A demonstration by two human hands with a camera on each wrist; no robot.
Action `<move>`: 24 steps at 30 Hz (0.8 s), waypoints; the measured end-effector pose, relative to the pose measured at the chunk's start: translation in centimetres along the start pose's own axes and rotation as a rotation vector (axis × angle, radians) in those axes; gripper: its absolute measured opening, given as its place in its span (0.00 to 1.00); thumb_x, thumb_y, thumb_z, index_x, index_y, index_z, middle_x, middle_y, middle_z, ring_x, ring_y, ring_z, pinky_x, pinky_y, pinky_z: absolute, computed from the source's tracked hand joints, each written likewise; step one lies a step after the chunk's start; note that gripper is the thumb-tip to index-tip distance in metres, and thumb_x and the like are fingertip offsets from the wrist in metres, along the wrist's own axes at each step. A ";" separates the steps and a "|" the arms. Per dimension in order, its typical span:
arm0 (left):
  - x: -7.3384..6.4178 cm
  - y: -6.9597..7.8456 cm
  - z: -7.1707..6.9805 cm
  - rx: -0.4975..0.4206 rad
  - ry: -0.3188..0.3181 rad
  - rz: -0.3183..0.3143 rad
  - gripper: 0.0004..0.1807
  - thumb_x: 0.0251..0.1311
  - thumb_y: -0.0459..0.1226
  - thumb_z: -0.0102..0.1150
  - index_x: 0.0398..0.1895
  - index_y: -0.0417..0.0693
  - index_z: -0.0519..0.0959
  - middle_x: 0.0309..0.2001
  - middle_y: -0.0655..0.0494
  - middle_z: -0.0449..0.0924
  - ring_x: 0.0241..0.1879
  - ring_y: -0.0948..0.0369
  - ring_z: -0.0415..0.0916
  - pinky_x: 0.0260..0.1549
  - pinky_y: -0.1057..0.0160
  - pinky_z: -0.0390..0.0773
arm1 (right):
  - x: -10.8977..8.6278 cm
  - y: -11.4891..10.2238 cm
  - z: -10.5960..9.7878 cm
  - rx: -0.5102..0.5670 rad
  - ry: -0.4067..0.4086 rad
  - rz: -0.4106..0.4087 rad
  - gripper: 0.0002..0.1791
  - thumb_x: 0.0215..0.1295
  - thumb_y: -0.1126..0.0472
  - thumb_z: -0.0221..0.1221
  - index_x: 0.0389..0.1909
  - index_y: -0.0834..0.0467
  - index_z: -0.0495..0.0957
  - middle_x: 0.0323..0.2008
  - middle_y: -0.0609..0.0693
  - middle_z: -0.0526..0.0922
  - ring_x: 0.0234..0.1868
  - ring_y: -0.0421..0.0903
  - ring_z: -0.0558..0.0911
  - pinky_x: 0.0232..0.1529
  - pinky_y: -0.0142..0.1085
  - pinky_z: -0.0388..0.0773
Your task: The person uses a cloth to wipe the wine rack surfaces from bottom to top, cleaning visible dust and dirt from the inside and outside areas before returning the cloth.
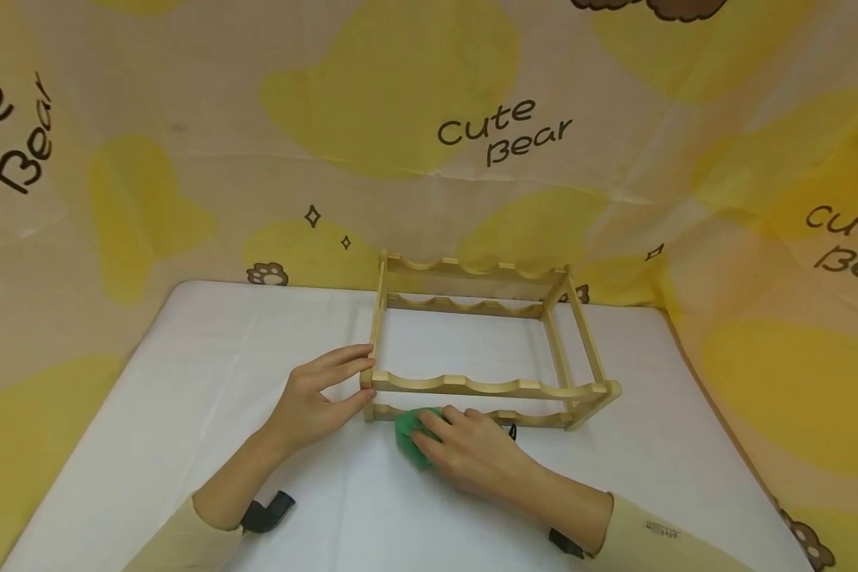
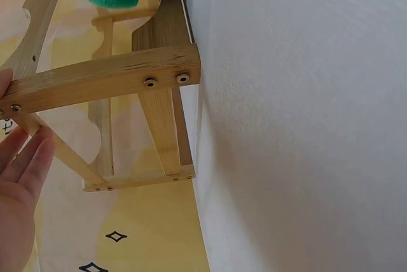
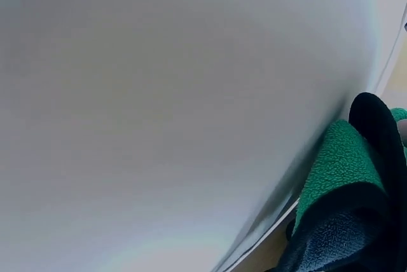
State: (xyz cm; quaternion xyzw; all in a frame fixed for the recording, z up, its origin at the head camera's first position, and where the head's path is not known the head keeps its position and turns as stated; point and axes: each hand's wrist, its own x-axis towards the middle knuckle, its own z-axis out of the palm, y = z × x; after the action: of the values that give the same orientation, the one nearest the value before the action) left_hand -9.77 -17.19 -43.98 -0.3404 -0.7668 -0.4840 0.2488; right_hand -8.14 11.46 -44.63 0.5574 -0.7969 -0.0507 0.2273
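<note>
A pale wooden rack with scalloped rails stands on the white table. At its front left corner my left hand holds the frame, thumb low on the post and fingers higher up. The left wrist view shows the fingertips against a side bar, with screw heads on the wooden end frame. My right hand grips a bunched green cloth against the lower front rail. Seen from the right wrist, the cloth has a dark border and hangs in folds; most of that hand is out of view there.
The white tabletop extends around the rack. Behind and beside it hangs a yellow and cream printed fabric. Dark wrist straps show beneath the forearms. A small black loop pokes out beside the right hand.
</note>
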 end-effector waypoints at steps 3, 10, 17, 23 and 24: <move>0.0 0.0 0.0 0.005 0.004 0.001 0.27 0.43 0.19 0.77 0.52 0.36 0.87 0.57 0.38 0.84 0.56 0.45 0.84 0.62 0.68 0.78 | -1.3 0.4 -0.2 -0.003 -0.004 0.008 0.11 0.71 0.57 0.60 0.51 0.52 0.84 0.52 0.50 0.82 0.38 0.45 0.82 0.24 0.30 0.81; -0.1 -0.2 0.0 0.000 0.005 0.005 0.27 0.43 0.18 0.77 0.52 0.35 0.87 0.56 0.36 0.84 0.56 0.45 0.84 0.62 0.67 0.78 | -4.5 1.4 -0.6 -0.021 -0.010 0.030 0.20 0.55 0.56 0.73 0.50 0.52 0.84 0.51 0.51 0.83 0.37 0.46 0.82 0.29 0.34 0.83; 0.0 -0.2 0.2 -0.005 0.015 0.029 0.28 0.41 0.18 0.77 0.51 0.35 0.87 0.56 0.36 0.84 0.55 0.43 0.84 0.62 0.67 0.79 | -7.8 2.7 -1.1 0.005 -0.006 0.064 0.33 0.40 0.53 0.83 0.51 0.55 0.84 0.51 0.53 0.83 0.41 0.49 0.84 0.30 0.34 0.86; 0.1 -0.1 0.2 -0.002 0.010 0.028 0.27 0.42 0.19 0.77 0.51 0.36 0.87 0.55 0.34 0.84 0.56 0.46 0.84 0.61 0.66 0.79 | -10.1 3.4 -1.6 0.037 0.009 0.100 0.36 0.36 0.52 0.86 0.51 0.55 0.84 0.51 0.53 0.82 0.37 0.48 0.83 0.28 0.34 0.85; 0.1 -0.1 0.2 -0.002 0.008 0.023 0.27 0.43 0.19 0.77 0.51 0.36 0.87 0.55 0.35 0.84 0.56 0.46 0.84 0.61 0.66 0.79 | -10.4 3.5 -1.7 0.042 0.013 0.105 0.37 0.35 0.52 0.86 0.50 0.55 0.84 0.51 0.54 0.82 0.37 0.48 0.83 0.28 0.34 0.85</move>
State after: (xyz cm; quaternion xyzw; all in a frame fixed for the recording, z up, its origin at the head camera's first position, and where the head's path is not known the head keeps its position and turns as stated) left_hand -9.88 -17.01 -44.07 -0.3474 -0.7614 -0.4832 0.2573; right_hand -7.63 22.53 -45.13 0.5197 -0.8245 -0.0183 0.2231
